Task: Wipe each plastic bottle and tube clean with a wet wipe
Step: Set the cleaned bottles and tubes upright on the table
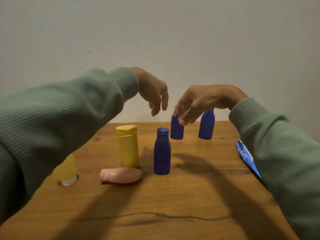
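Blue far bottle (177, 133), upright on counter (173, 205), just behind my right grip (204, 101); left grip (153, 92) alongside, both loose, empty. Risk: a clumsy reach tips it; wipe pack (246, 157) lies apart.

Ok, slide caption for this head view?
Left hand and right hand hang open over a wooden table with three blue bottles, a yellow bottle, a yellow tube and a toppled pink bottle.

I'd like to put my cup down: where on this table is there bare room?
The near table, this side of the pink bottle and nearest blue bottle, is bare. So is the stretch between that bottle and the blue packet. Crowded around the yellow bottle.
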`<state>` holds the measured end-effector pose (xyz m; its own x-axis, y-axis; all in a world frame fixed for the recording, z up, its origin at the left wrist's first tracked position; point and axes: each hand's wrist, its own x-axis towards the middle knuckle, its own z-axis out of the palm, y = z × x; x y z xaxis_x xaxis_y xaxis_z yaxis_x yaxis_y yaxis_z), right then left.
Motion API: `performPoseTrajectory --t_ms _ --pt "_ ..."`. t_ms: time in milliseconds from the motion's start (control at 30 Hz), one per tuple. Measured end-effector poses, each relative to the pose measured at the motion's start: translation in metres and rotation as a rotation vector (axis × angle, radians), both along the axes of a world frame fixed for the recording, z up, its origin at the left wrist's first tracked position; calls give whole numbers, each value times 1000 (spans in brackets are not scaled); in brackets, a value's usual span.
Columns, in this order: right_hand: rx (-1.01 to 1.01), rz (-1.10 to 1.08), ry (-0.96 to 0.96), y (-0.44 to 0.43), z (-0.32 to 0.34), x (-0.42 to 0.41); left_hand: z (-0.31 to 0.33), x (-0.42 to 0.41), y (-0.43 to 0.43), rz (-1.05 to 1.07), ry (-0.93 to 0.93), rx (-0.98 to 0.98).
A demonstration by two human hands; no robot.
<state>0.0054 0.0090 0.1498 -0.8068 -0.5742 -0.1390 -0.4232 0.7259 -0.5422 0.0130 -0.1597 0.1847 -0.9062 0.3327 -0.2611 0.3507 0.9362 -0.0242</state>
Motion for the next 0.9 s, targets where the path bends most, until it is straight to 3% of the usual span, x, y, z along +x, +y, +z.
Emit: performPoseTrajectory --t_ms 133,433,633,900 --pt "58 41 -57 -19 -9 19 -14 17 3 -14 -63 -42" --pt "53 23 29 -39 -28 21 -40 19 -3 -95 -67 5" --pt "-50 27 90 -46 -33 -3 -45 -2 -21 -118 60 64" --pt "-161 -56 359 -67 -37 -64 -33 -54 -42 -27 247 156"
